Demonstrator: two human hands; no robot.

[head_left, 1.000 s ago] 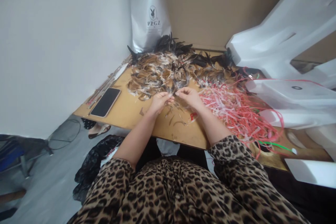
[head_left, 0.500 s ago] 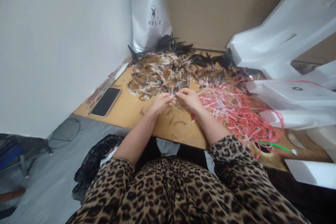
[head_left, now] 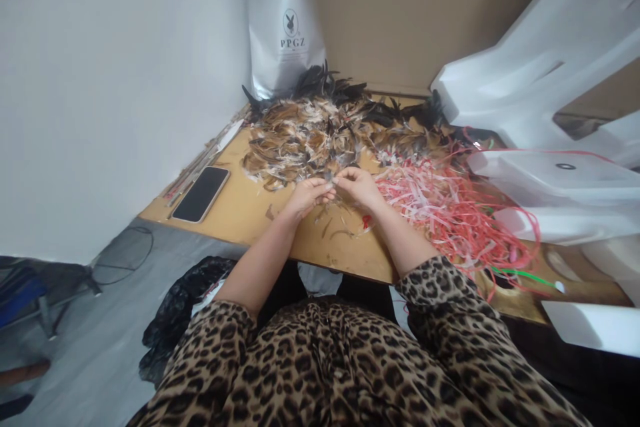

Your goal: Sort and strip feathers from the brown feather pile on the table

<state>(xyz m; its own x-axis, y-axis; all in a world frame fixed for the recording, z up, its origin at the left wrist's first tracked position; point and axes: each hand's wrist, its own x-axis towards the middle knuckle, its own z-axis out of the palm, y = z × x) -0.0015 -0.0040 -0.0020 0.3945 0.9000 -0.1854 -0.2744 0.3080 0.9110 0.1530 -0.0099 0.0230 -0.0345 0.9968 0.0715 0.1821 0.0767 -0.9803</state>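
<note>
A big heap of brown, white and black feathers (head_left: 315, 133) lies on the wooden table (head_left: 250, 210). At the heap's near edge my left hand (head_left: 306, 197) and my right hand (head_left: 361, 188) meet, fingertips pinched together around a small feather or tuft that I cannot make out clearly. Loose feather bits lie on the table under the hands. A tangle of red and pink strips (head_left: 450, 210) spreads just right of my right hand.
A black phone (head_left: 201, 194) lies on the table's left side beside some thin sticks (head_left: 210, 150). A silver bag (head_left: 286, 23) stands at the back. White foam pieces (head_left: 545, 80) crowd the right side. A green-tipped stick (head_left: 530, 278) lies near the front right edge.
The two hands have drawn slightly closer together; their fingertips now touch at the edge of the feather heap. Nothing else has moved.
</note>
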